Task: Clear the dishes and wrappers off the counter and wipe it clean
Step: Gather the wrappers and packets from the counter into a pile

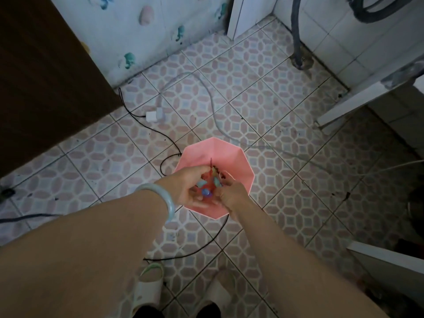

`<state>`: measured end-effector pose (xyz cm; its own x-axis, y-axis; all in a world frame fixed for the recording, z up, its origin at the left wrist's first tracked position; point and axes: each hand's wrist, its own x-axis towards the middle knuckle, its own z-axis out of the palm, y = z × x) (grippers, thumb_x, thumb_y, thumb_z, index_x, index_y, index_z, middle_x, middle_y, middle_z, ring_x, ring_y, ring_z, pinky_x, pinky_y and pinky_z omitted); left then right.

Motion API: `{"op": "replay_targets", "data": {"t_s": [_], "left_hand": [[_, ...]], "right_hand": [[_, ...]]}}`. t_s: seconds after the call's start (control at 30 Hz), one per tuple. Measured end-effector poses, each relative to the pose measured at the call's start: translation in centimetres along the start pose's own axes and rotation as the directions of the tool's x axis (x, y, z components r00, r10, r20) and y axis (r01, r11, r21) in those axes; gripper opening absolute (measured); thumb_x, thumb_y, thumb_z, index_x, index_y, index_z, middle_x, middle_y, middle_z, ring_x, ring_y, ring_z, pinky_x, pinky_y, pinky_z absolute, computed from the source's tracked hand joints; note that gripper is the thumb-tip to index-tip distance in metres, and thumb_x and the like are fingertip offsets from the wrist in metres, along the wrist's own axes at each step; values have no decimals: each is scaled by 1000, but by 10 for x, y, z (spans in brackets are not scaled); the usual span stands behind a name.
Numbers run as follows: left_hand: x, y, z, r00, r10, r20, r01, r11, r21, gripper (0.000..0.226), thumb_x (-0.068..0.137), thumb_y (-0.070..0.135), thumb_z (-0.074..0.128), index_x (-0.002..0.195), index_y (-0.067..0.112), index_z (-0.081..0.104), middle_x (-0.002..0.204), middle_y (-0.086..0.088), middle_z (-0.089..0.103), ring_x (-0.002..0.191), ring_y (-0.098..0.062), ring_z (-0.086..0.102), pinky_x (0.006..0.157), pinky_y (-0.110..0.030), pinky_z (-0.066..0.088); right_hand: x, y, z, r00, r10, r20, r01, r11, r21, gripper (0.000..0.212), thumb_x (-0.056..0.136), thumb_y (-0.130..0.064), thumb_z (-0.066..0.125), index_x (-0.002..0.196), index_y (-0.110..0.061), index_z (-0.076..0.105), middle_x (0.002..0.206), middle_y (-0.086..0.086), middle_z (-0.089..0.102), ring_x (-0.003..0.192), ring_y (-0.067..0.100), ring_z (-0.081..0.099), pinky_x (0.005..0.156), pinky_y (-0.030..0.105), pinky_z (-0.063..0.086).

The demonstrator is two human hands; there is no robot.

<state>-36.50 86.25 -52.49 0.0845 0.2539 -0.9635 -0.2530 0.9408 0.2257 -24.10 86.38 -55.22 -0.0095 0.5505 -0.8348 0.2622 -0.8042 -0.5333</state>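
Tiled floor (263,99), bin (215,148); wrappers (207,187) apparently inside left hand (185,182) grip.

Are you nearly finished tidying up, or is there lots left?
Somewhere in the middle. The left hand and the right hand hold a bunch of colourful wrappers right over the pink bin, so wrappers are gathered and look ready to drop. The counter is not in view, so dishes and wiping cannot be checked; no cloth shows.

Crumpled red-and-blue wrappers (206,188) bunched over pink bin (220,154).
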Motion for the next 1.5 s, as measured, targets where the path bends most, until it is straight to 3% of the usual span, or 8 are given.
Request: {"op": "replay_targets", "data": {"t_s": [0.13, 0.3, 0.53, 0.7, 0.8, 0.97, 1.2, 1.5], "left_hand": [[-4, 1, -3, 999, -21, -33, 20, 999, -38, 29, 96, 30, 56, 86, 3, 54, 87, -14, 49, 90, -31, 60, 87, -52, 52], [-15, 6, -2, 998, -25, -49, 22, 998, -55, 18, 97, 25, 56, 95, 9, 47, 92, -15, 47, 73, -30, 56, 72, -51, 53], [-31, 10, 4, 999, -6, -52, 4, 999, -46, 22, 97, 24, 57, 110, 9, 50, 89, -15, 52, 75, -26, 57, 89, -53, 51], [-47, 16, 10, 999, -15, -50, 13, 999, -43, 47, 95, 26, 59, 134, 8, 43, 122, -20, 46, 123, -35, 49, 80, -55, 53], [-67, 22, 17, 998, -11, -65, 9, 999, -31, 50, 94, 28, 60, 136, 8, 41, 115, -19, 45, 126, -36, 45, 64, -53, 54], [-130, 30, 33, 999, 25, -23, -26, 998, -65, 38, 97, 24, 56, 126, 4, 43, 94, -20, 51, 99, -38, 53, 83, -57, 50], [-242, 25, 55, 995, 99, 15, -97, 990, -103, 35, 96, 22, 57, 125, 4, 49, 103, -20, 59, 106, -35, 61, 79, -54, 52], [-369, -17, 85, 973, 147, 179, -133, 987, -88, 24, 96, 21, 56, 112, 3, 54, 114, -20, 59, 96, -30, 63, 66, -49, 55]], "right_hand": [[-2, -5, -6, 999, -4, -52, -6, 982, -190, 54, 73, 15, 57, 125, 0, 55, 88, 11, 59, 69, 22, 53, 51, 23, 39], [-12, -13, -13, 999, -8, -49, -2, 978, -209, 36, 81, 7, 61, 114, -7, 57, 78, 7, 57, 63, 17, 49, 55, 25, 39], [-42, -28, -22, 999, -7, -48, -1, 987, -160, 22, 83, -1, 66, 77, -18, 53, 72, 5, 55, 72, 22, 54, 67, 32, 45], [-64, -48, -29, 998, 13, -66, -22, 991, -134, 18, 85, 5, 57, 97, -8, 58, 84, 13, 60, 86, 32, 64, 80, 42, 53], [-92, -69, -36, 998, 44, -45, -46, 998, -50, 18, 86, 8, 59, 91, -8, 53, 81, 13, 55, 70, 24, 58, 68, 37, 53], [-147, -103, -46, 998, 44, -51, -43, 999, 20, 41, 88, 8, 52, 126, -6, 47, 84, 11, 57, 57, 16, 57, 47, 26, 51], [-259, -130, -62, 999, 21, -38, -13, 980, 198, 43, 89, 5, 54, 130, -5, 49, 81, 9, 62, 67, 17, 61, 67, 33, 57], [-417, -116, -95, 983, -65, -170, 154, 792, 591, 10, 90, 5, 53, 95, 1, 60, 83, 17, 55, 79, 29, 59, 85, 47, 53]]}}
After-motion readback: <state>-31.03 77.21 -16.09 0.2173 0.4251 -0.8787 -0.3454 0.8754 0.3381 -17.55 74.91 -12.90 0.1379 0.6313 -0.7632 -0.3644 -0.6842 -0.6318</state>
